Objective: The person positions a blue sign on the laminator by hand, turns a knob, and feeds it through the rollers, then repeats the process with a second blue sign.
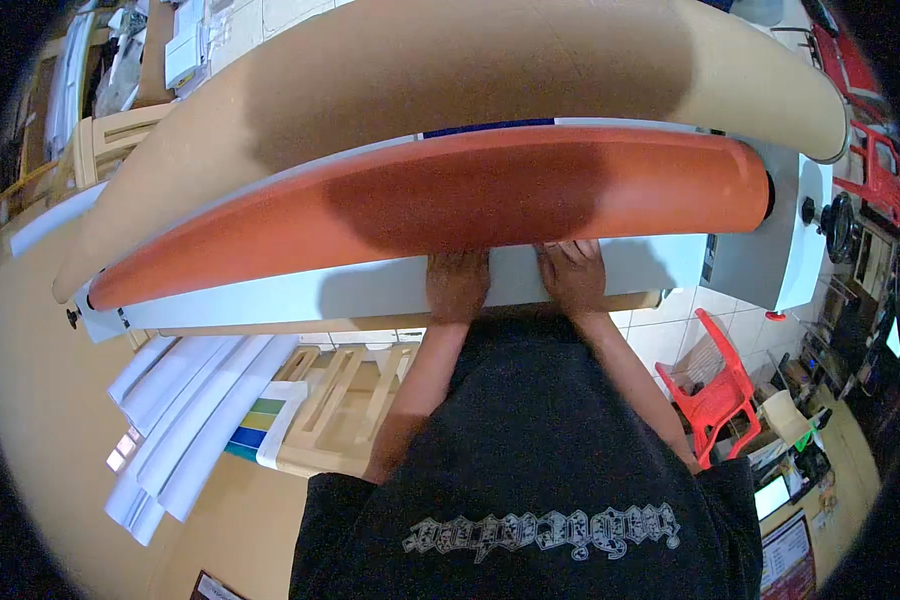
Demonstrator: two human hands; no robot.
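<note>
A long orange roller (420,195) spans a white machine. Below it, on the machine's white front surface (370,290), my left hand (459,280) rests palm down, its fingertips at the roller's lower edge and partly hidden. Close by on the right, my right hand (573,275) lies on the same surface, with fingers extended towards the roller. Neither hand shows an object in it. Behind the orange roller lies a large brown roll (470,60), with a dark shadow across it.
A black handwheel (838,227) is at the machine's right end. A red chair (710,390) stands at the right. White paper rolls (185,430) and a wooden rack (340,400) are at the lower left. More red chairs (875,170) appear at the far right.
</note>
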